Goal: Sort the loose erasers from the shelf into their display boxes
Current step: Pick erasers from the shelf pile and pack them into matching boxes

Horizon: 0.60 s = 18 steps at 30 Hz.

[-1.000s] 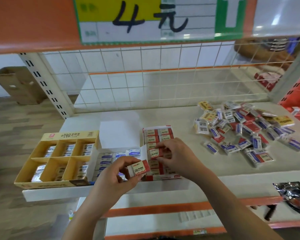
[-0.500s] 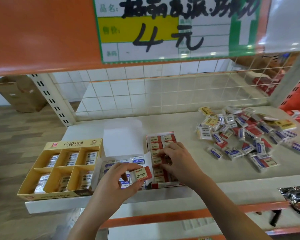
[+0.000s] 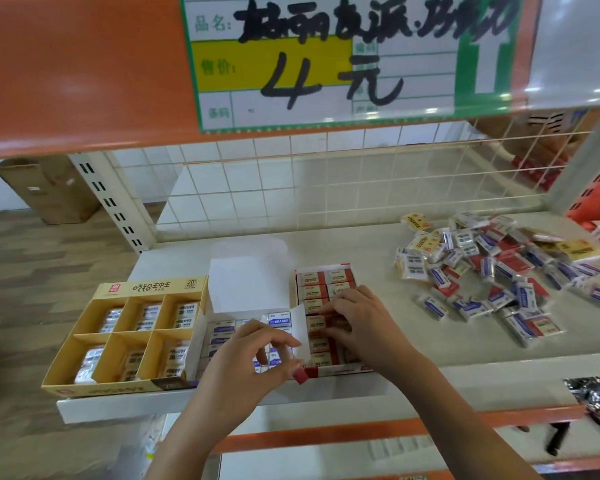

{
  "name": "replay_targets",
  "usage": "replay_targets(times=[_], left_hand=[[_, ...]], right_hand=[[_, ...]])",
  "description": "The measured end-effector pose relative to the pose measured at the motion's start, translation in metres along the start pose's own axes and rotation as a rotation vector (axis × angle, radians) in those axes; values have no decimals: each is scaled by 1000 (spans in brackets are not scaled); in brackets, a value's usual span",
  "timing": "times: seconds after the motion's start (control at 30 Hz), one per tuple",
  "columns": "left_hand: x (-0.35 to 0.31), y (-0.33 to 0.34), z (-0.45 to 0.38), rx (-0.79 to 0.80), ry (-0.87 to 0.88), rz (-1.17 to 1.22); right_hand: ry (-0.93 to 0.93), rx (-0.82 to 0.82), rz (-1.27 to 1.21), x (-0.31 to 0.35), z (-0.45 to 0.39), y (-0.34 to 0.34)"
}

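Left hand (image 3: 248, 358), fingers curled, pinches a red-sleeved eraser (image 3: 300, 374) at the near edge of the red display box (image 3: 340, 368); only the eraser's red end shows below the fingers, held ready, in all likelihood, for the next free slot. Right hand (image 3: 357, 323) rests on the rows of red 2B erasers already packed in that box, fingertips bent down onto them, apparently pressing or aligning one; whether it grips anything cannot be told. Just left stands the white display box (image 3: 219, 327) of blue-labelled erasers, its lid raised behind and a side flap between the two boxes. Further left, the yellow display box (image 3: 66, 355) holds wrapped erasers in six compartments. All three sit at the front of the shelf (image 3: 465, 344), within easy reach. The pile of loose erasers (image 3: 492, 275), red, blue and yellow mixed, lies well apart to the right, so much sorting appears to remain.
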<state>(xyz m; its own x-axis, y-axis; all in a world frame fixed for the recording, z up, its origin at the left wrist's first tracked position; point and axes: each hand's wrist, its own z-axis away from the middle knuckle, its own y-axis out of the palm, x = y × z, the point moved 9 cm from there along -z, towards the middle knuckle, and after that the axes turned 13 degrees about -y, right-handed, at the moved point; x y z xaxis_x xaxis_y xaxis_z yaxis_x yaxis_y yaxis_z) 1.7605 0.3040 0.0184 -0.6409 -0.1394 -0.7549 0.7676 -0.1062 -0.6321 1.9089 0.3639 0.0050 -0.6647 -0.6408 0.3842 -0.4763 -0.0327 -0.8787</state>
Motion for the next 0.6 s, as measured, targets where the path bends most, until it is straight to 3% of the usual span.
replay_targets(times=[0.37,0.6], left_hand=[[-41,16,-21,-74,100,-20],[-54,39,-48,-200,122,-185]], right_hand=[[106,-156,-48,-21,31,-30],[187,-162,-79,-38,50,-34]])
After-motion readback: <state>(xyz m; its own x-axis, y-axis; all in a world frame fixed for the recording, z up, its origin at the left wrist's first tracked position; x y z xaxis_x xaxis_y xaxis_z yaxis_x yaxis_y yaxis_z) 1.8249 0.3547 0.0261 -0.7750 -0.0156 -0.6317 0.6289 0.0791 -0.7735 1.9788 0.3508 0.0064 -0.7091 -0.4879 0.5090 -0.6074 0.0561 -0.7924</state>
